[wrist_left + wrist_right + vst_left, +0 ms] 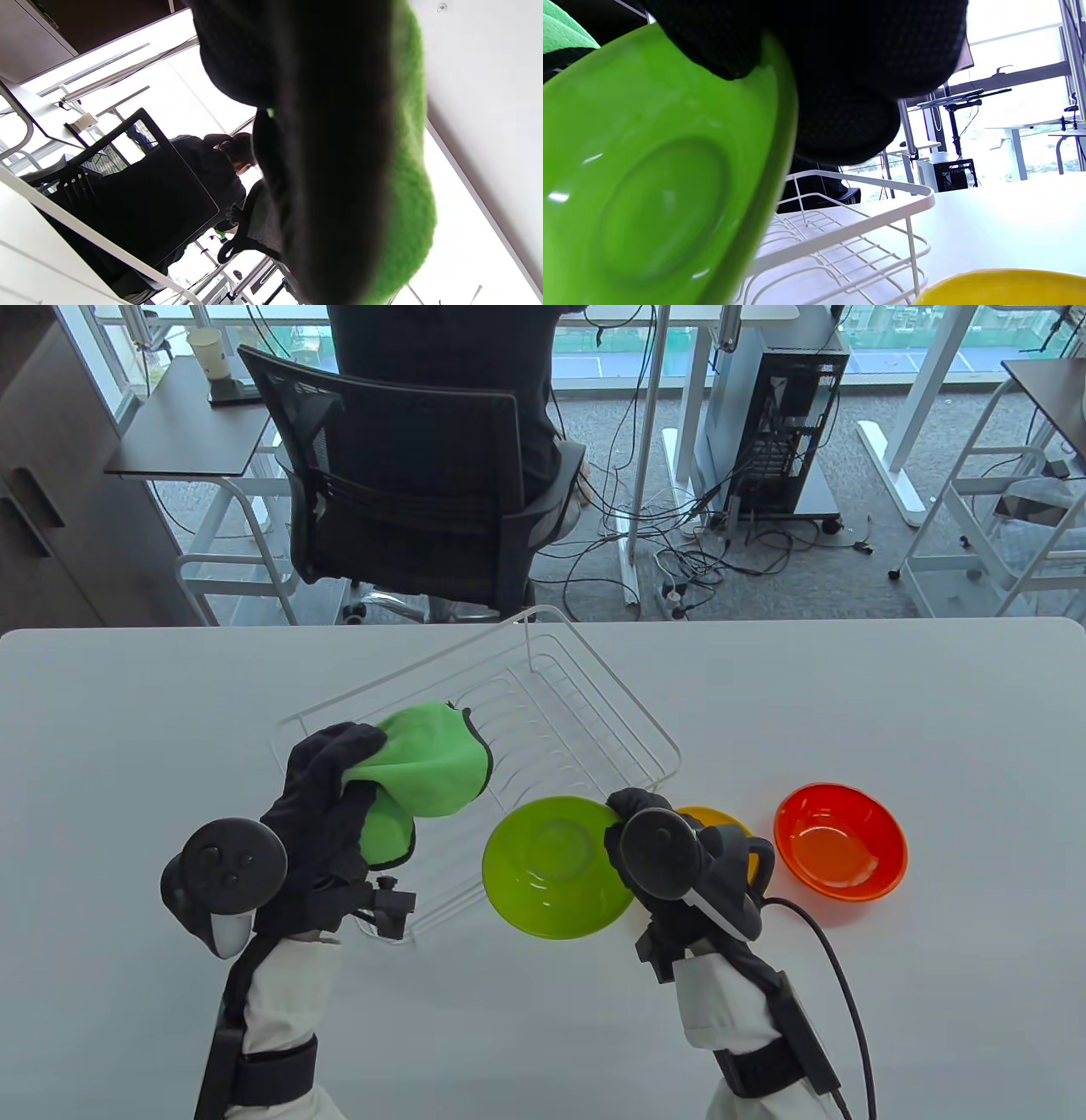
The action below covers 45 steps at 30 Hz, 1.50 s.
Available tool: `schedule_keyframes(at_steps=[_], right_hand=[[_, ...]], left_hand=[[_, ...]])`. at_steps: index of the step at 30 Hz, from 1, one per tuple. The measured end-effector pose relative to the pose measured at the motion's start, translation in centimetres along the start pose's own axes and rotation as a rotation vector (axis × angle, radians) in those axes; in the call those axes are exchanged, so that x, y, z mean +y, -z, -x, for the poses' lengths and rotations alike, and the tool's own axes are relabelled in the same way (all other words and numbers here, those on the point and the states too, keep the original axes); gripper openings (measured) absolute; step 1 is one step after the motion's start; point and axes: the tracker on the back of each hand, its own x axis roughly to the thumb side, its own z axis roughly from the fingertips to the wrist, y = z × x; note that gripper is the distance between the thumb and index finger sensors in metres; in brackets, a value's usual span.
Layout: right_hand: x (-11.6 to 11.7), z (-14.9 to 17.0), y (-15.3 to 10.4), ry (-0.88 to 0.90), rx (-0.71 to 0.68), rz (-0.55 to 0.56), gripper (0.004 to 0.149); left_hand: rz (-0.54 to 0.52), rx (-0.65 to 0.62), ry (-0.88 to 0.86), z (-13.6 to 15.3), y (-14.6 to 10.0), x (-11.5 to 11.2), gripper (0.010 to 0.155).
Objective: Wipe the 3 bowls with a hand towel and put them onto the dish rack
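My right hand [624,814] pinches the rim of a green bowl [556,865] and holds it up in front of the white wire dish rack [594,704]. The right wrist view shows the green bowl [649,190] from below, gloved fingers [840,123] over its rim, above the rack [848,228]. My left hand [339,772] grips a bunched green hand towel [424,763] over the rack's left part, a little apart from the bowl. A yellow bowl [721,820] sits on the table behind my right hand, mostly hidden. A red-orange bowl [840,840] stands to its right.
The white table [848,1010] ends at its far edge [764,621]. Beyond it a person sits in a black mesh chair [407,483], facing away. Desks, a computer tower [780,415] and floor cables lie behind.
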Motion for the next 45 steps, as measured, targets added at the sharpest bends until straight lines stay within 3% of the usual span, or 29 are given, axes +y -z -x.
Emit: schedule_keyframes(at_steps=[3,8,16,21,28,34,39,45], right_hand=[[-0.2,-0.7,0.3,0.073,0.050,0.034,0.046],[0.5,-1.5,-0.2,0.145,0.108,0.079,0.048],[1.2,-3.0,-1.3,0.205,0.098,0.113,0.050],[1.4,-4.1,-1.9,0.296,0.070,0.080,0.051],[2.4,-5.7,-2.8,0.296,0.009,0.070,0.052],[2.6,-6.0,-3.2,0.272,-0.046,0.131,0.052],[2.5,-5.1,-3.1,0.304,-0.042,0.159,0.051],[2.2,-4.7,-3.0,0.306,-0.038,0.177,0.051]], left_hand=[[-0.002,-0.056,0.033,-1.4,-0.3,-0.1,0.044],[0.085,-0.203,0.206,-3.0,-1.3,-1.3,0.044],[0.319,-0.300,0.421,-4.2,-2.8,-6.6,0.044],[0.377,-0.325,0.561,-4.0,-3.7,-9.1,0.045],[0.391,-0.315,0.569,-3.7,-4.0,-9.8,0.046],[0.393,-0.319,0.516,-4.1,-4.4,-10.3,0.047],[0.489,-0.318,0.416,-4.1,-4.8,-10.9,0.048],[0.519,-0.358,0.510,-4.5,-5.1,-11.2,0.048]])
